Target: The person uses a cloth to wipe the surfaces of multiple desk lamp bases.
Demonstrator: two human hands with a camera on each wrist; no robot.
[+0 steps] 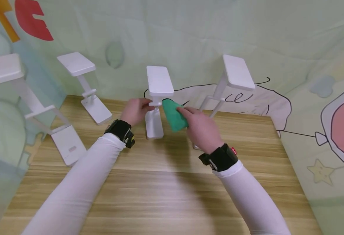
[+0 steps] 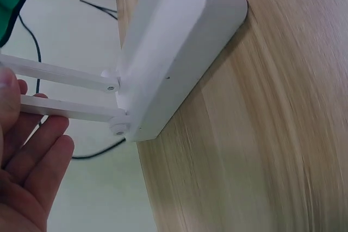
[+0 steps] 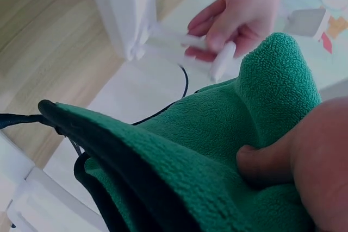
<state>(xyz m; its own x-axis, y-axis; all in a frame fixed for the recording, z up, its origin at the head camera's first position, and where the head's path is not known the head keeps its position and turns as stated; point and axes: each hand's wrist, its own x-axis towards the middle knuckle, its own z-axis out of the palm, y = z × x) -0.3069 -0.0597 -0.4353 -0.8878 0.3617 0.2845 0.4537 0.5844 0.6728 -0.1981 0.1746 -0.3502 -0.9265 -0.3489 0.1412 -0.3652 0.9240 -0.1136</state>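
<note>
A white desk lamp (image 1: 160, 81) stands at the middle of the table's back edge, its flat head above a two-bar arm and a block-shaped base (image 2: 174, 47). My left hand (image 1: 134, 111) pinches the lamp's arm between thumb and fingers, near its middle joint; the left wrist view shows the fingers round one bar (image 2: 76, 108). In my right hand (image 1: 202, 130) is a folded green cloth (image 3: 217, 134) with black edging, gripped by thumb and fingers. The cloth is close to the right side of the lamp's joint and overlaps it in the right wrist view.
Two more white lamps stand on the left, one farther back (image 1: 77, 63) and one nearer (image 1: 69, 145). Another lamp (image 1: 237, 71) is behind my right hand, its base mostly hidden. A printed fabric backdrop (image 1: 189, 32) rises behind the wooden table (image 1: 154, 195). A black cord (image 2: 98, 156) hangs behind the table edge.
</note>
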